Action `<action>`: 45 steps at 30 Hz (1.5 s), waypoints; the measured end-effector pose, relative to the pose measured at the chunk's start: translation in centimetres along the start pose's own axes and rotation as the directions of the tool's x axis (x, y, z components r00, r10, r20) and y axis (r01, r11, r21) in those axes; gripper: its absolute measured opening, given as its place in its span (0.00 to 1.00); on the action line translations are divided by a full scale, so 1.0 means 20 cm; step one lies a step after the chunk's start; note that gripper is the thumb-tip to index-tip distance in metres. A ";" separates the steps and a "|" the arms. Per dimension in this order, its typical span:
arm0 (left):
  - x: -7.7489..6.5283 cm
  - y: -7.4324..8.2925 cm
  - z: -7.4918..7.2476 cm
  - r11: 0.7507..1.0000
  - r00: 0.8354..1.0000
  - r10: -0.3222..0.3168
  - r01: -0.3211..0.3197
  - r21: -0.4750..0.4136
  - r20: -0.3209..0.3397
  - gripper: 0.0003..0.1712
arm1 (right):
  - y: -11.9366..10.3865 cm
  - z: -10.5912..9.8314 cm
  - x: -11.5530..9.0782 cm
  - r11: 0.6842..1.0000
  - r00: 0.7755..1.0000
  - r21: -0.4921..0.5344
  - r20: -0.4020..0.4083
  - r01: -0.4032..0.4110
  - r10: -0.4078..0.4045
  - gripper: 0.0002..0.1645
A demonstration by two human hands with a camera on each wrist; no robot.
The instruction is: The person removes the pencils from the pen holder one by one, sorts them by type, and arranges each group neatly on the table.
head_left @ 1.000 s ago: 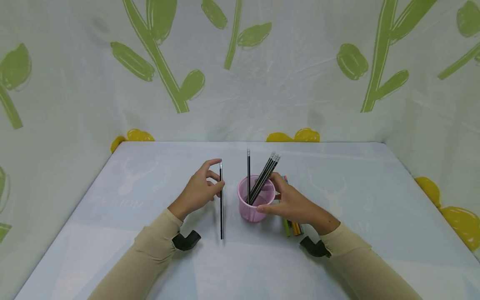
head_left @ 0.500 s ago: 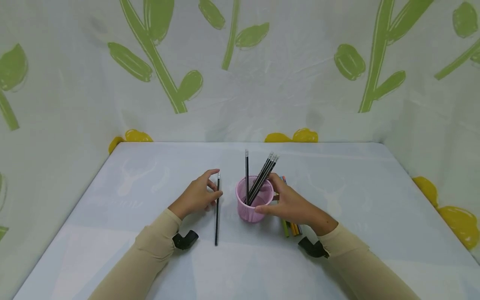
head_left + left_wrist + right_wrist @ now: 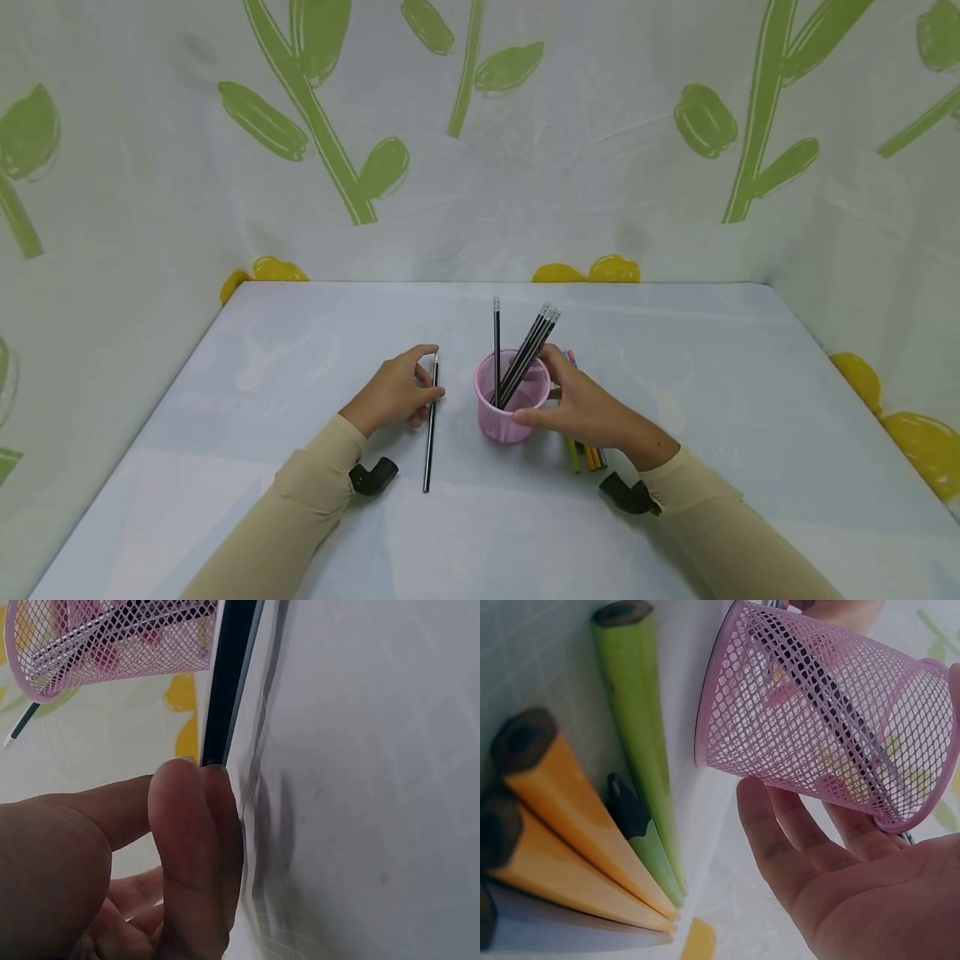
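At the pale tabletop (image 3: pixel 495 537), the left hand (image 3: pixel 392 392) pinches a black pencil (image 3: pixel 430 446) in its fingers, left of a pink mesh cup (image 3: pixel 498 427) gripped by the right hand (image 3: pixel 592 408); coloured pencils (image 3: pixel 592 826) lie beside. Beyond, a pale wall (image 3: pixel 570 187) bears green plant shapes (image 3: pixel 318 121).

Left hand (image 3: pixel 187 862) pinches a dark pencil (image 3: pixel 229 690), a pink mesh cup (image 3: pixel 172 645) beyond the grip and a pale tabletop (image 3: pixel 375 787) alongside it.
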State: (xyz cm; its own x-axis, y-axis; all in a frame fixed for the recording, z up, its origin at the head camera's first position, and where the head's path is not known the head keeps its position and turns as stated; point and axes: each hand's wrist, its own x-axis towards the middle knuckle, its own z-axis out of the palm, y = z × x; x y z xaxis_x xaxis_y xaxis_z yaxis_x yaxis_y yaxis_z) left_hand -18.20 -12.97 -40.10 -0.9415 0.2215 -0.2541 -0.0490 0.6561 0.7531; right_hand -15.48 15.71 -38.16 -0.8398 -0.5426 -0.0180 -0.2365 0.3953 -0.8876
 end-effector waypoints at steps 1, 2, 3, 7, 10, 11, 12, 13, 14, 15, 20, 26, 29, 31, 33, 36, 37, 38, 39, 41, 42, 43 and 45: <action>0.00 0.00 0.00 1.000 1.000 -0.001 0.001 0.006 0.001 0.43 | 0.00 0.00 0.00 1.000 1.000 0.003 -0.001 0.002 -0.002 0.47; 0.00 0.00 0.00 1.000 1.000 -0.007 0.007 0.010 0.001 0.44 | 0.00 0.00 0.00 1.000 1.000 0.006 -0.003 0.003 -0.003 0.47; 0.00 0.00 0.00 1.000 1.000 -0.009 0.009 0.013 0.002 0.44 | 0.00 0.01 0.00 1.000 1.000 0.008 -0.003 0.003 -0.003 0.47; 0.00 -0.01 0.00 1.000 1.000 -0.017 0.017 0.017 0.004 0.44 | -0.01 0.01 0.00 1.000 1.000 0.010 0.000 0.005 -0.005 0.47; 0.00 -0.02 0.00 1.000 1.000 -0.017 0.017 0.014 0.008 0.44 | -0.01 0.01 0.00 1.000 1.000 0.002 0.003 -0.002 0.002 0.47; 0.00 -0.01 0.00 1.000 1.000 -0.017 0.017 0.012 0.011 0.44 | -0.01 0.01 0.00 1.000 1.000 -0.002 0.003 -0.007 0.007 0.47; 0.00 -0.01 0.00 1.000 1.000 -0.016 0.016 0.011 0.013 0.44 | -0.01 0.01 0.00 1.000 1.000 -0.008 0.002 -0.012 0.012 0.47; 0.00 -0.01 0.01 1.000 1.000 -0.018 0.018 0.007 0.015 0.44 | -0.01 0.01 0.00 1.000 1.000 -0.013 0.002 -0.015 0.015 0.48; -0.01 -0.01 0.01 1.000 1.000 -0.019 0.019 0.007 0.015 0.44 | -0.01 0.00 0.00 1.000 1.000 -0.014 0.002 -0.014 0.014 0.48; -0.01 -0.01 0.00 1.000 1.000 -0.021 0.021 0.008 0.015 0.44 | -0.01 0.00 0.00 1.000 1.000 -0.018 0.001 -0.013 0.013 0.48; 0.00 0.00 0.01 0.999 0.999 -0.028 0.027 0.020 0.028 0.43 | -0.01 -0.01 0.00 1.000 1.000 -0.018 0.001 0.000 0.000 0.48; 0.01 0.00 0.01 0.999 0.999 -0.034 0.033 0.028 0.042 0.43 | 0.00 -0.01 0.00 1.000 1.000 -0.019 0.003 -0.012 0.012 0.49; 0.02 0.01 0.01 0.999 0.999 -0.036 0.035 0.032 0.036 0.43 | 0.00 -0.01 0.00 1.000 1.000 -0.020 -0.003 -0.017 0.017 0.50; 0.02 0.01 0.01 0.998 0.998 -0.043 0.041 0.036 0.038 0.43 | 0.00 -0.01 0.01 1.000 1.000 -0.018 -0.002 -0.020 0.020 0.51; 0.02 0.01 0.01 0.998 0.998 -0.052 0.050 0.038 0.040 0.43 | 0.00 -0.01 0.01 1.000 1.000 -0.020 -0.002 -0.023 0.023 0.51; 0.02 0.00 0.01 0.997 0.998 -0.057 0.056 0.045 0.039 0.43 | 0.00 -0.01 0.01 1.000 1.000 -0.016 0.001 -0.022 0.022 0.51; 0.02 0.00 0.01 0.997 0.998 -0.056 0.054 0.048 0.037 0.43 | 0.00 -0.01 0.01 1.000 1.000 -0.018 0.000 -0.023 0.023 0.51; 0.02 0.00 0.01 0.998 0.998 -0.051 0.049 0.050 0.035 0.43 | 0.00 -0.01 0.01 1.000 1.000 -0.019 -0.001 -0.023 0.023 0.51; 0.02 0.00 0.01 0.998 0.999 -0.041 0.039 0.053 0.029 0.42 | 0.00 -0.01 0.01 1.000 1.000 -0.019 -0.002 -0.023 0.023 0.51; 0.01 0.00 0.01 0.998 1.000 -0.005 0.004 0.069 0.005 0.40 | 0.00 0.00 0.01 1.000 1.000 -0.019 -0.001 -0.024 0.024 0.51; 0.01 0.00 0.01 0.996 1.000 0.021 -0.020 0.081 -0.014 0.39 | 0.00 0.00 0.01 1.000 1.000 -0.019 -0.001 -0.023 0.023 0.50; 0.01 0.00 0.01 0.995 0.998 0.049 -0.045 0.093 -0.034 0.38 | 0.00 0.00 0.01 1.000 1.000 -0.020 -0.001 -0.023 0.023 0.50; 0.01 0.01 0.00 0.989 0.991 0.104 -0.095 0.116 -0.082 0.35 | 0.00 0.00 0.01 0.999 1.000 -0.023 -0.001 -0.022 0.022 0.50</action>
State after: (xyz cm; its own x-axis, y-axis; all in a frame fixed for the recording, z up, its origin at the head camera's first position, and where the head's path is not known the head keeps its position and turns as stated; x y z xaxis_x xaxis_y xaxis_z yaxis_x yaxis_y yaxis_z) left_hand -18.30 -12.68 -39.97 -0.9657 0.2287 -0.1233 0.0792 0.7111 0.6986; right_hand -15.60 15.66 -38.08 -0.8452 -0.5331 -0.0374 -0.2288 0.4242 -0.8762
